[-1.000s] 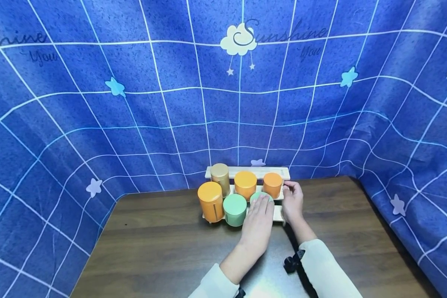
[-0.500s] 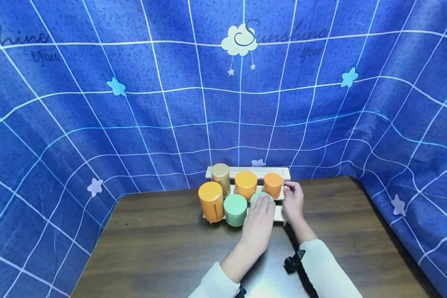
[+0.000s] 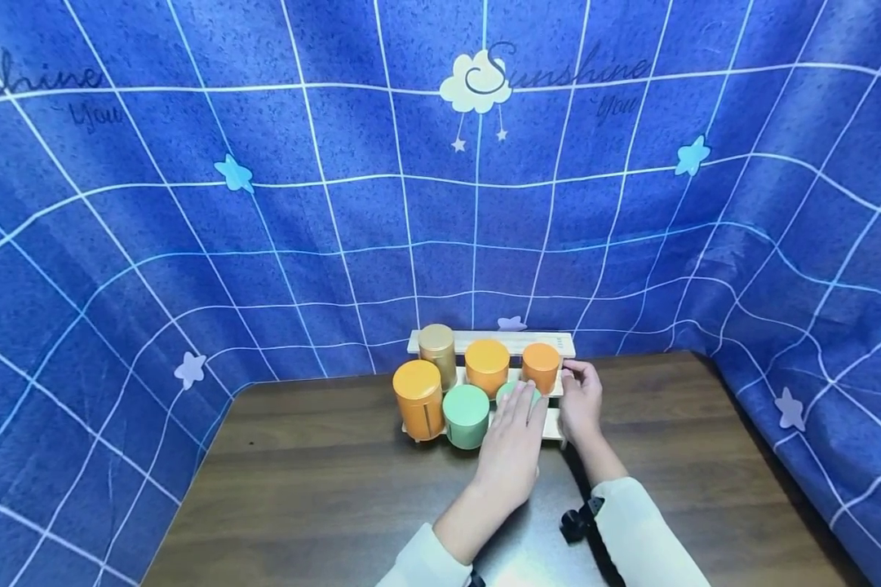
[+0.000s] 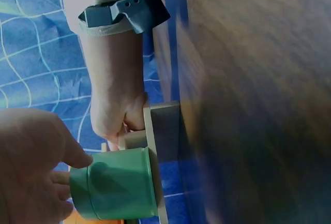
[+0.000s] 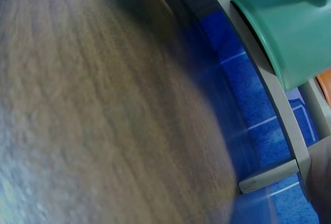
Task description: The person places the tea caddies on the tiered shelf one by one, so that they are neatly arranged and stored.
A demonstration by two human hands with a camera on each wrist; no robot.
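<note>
A pale wooden tiered rack (image 3: 551, 422) holds several cylindrical canisters. My left hand (image 3: 509, 458) rests its fairly straight fingers on the lid of the right-hand green canister (image 4: 121, 185), partly covering it in the head view. The thumb touches the lid's rim in the left wrist view. My right hand (image 3: 582, 403) pinches the rack's right end with curled fingers. Beside the covered canister stands another green canister (image 3: 466, 417). A tall orange canister (image 3: 418, 399) is at the front left. Behind are a gold canister (image 3: 436, 352), a yellow-orange canister (image 3: 487, 367) and a small orange canister (image 3: 541, 367).
The rack stands on a dark wooden table (image 3: 301, 489) near its back edge. A blue curtain (image 3: 338, 204) with white lines hangs close behind and along both sides. A black strap mount (image 3: 578, 522) sits on the right wrist.
My left fingers have shifted slightly and spread a little over the green canister's lid. The right hand stays on the rack's end. The canisters keep their places, and the head view has tilted slightly.
</note>
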